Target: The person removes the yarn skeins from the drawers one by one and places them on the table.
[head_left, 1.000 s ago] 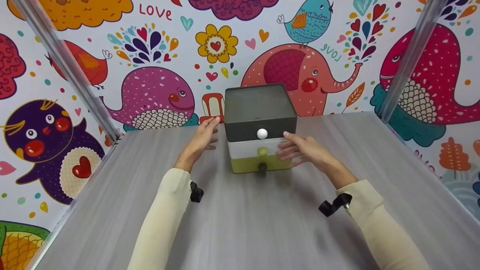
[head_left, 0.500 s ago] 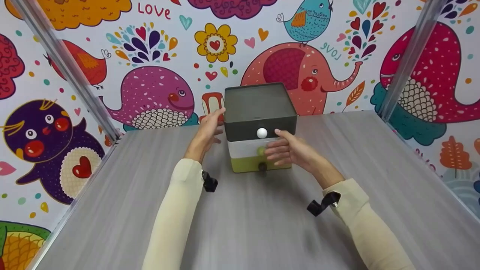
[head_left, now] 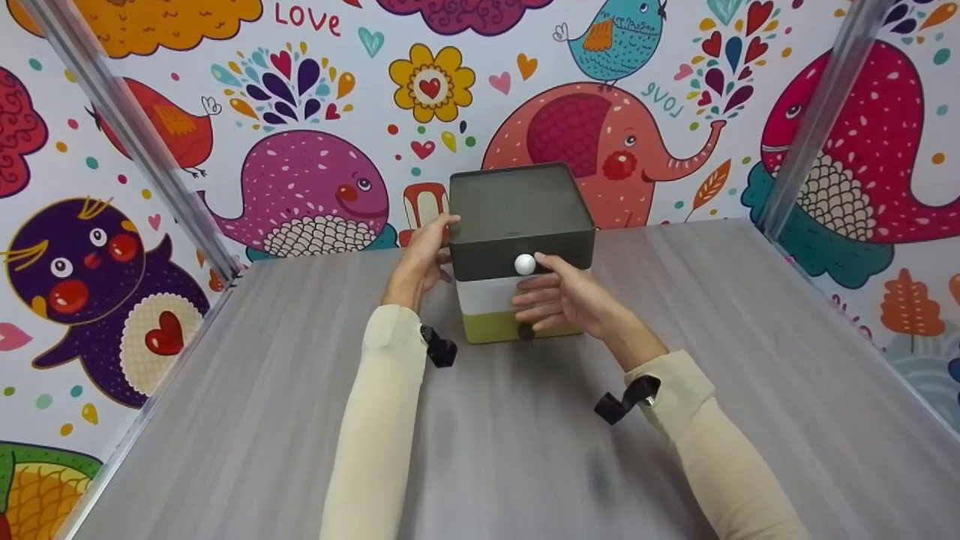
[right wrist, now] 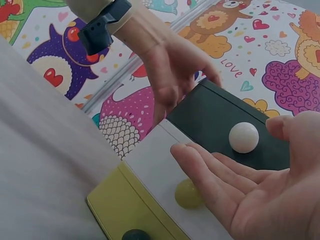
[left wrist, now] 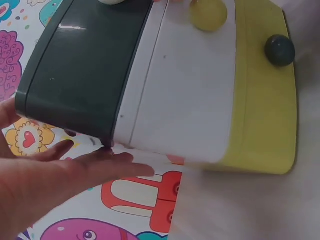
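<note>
A small three-tier drawer box (head_left: 521, 202) stands on the table, dark green on top, white in the middle, yellow-green at the bottom. My left hand (head_left: 424, 259) is at its left side, thumb up at the top edge and fingers stretched along the wall. My right hand (head_left: 566, 300) is before the front, fingers extended and thumb tip close beside the white knob (head_left: 525, 264) of the top drawer. Its fingers hide the yellow-green knob (right wrist: 189, 194) in the head view, though the right wrist view shows it. A dark knob (left wrist: 280, 50) is on the bottom drawer.
The grey wood-grain table (head_left: 480, 450) runs back to a wall (head_left: 465, 45) printed with cartoon animals, close behind the box. Metal posts (head_left: 142, 150) stand at the left and right corners. Each wrist wears a black camera strap (head_left: 628, 399).
My left hand has moved right and slightly up, onto the box's left side. The right hand has shifted left across the front, its thumb coming beside the white knob. The box stays put.
</note>
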The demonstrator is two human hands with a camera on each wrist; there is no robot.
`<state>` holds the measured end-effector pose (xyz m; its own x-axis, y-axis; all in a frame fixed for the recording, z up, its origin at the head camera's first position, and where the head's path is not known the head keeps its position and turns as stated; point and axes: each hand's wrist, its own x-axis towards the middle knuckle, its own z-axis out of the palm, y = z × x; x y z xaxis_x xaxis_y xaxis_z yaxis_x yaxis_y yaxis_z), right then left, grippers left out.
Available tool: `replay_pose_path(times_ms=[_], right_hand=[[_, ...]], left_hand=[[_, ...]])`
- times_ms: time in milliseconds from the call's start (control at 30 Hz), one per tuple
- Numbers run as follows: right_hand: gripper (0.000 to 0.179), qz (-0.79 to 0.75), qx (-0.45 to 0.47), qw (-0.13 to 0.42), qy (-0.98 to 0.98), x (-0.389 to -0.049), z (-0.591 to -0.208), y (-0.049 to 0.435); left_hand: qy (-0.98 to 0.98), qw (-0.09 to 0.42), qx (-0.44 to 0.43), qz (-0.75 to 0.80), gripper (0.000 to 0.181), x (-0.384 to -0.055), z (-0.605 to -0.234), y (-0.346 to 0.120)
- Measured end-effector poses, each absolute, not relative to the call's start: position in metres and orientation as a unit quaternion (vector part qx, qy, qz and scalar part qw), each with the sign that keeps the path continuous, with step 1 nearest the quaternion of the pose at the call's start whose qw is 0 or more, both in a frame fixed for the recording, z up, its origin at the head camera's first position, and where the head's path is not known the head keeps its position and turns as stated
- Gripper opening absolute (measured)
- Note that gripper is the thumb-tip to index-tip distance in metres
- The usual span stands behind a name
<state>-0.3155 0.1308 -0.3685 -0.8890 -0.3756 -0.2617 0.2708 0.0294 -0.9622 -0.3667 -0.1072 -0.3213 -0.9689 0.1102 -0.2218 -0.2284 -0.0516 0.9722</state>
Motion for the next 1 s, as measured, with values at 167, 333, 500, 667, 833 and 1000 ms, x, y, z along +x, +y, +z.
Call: replay_pose_path(times_ms=[167, 333, 500, 667, 833, 1000], right_hand=[[0.073, -0.695, -0.031, 0.241, 0.677, -0.320, -0.370, 0.126], [0.071, -0.719, -0.023, 0.249, 0.648, -0.321, -0.373, 0.122], [0.070, -0.751, -0.028, 0.239, 0.615, -0.321, -0.376, 0.121], [0.071, -0.753, -0.028, 0.227, 0.617, -0.321, -0.376, 0.122], [0.069, -0.746, -0.013, 0.199, 0.635, -0.321, -0.376, 0.119], [0.062, -0.741, -0.005, 0.166, 0.651, -0.318, -0.375, 0.110]], left_hand=[[0.665, 0.107, -0.047, 0.738, 0.049, -0.369, -0.326, -0.104], [0.665, 0.102, -0.052, 0.738, 0.041, -0.369, -0.329, -0.105], [0.658, 0.108, -0.044, 0.744, 0.044, -0.369, -0.329, -0.104], [0.652, 0.120, -0.037, 0.748, 0.056, -0.371, -0.330, -0.104], [0.652, 0.121, -0.029, 0.748, 0.057, -0.371, -0.331, -0.102], [0.656, 0.119, -0.028, 0.744, 0.064, -0.371, -0.331, -0.103]])
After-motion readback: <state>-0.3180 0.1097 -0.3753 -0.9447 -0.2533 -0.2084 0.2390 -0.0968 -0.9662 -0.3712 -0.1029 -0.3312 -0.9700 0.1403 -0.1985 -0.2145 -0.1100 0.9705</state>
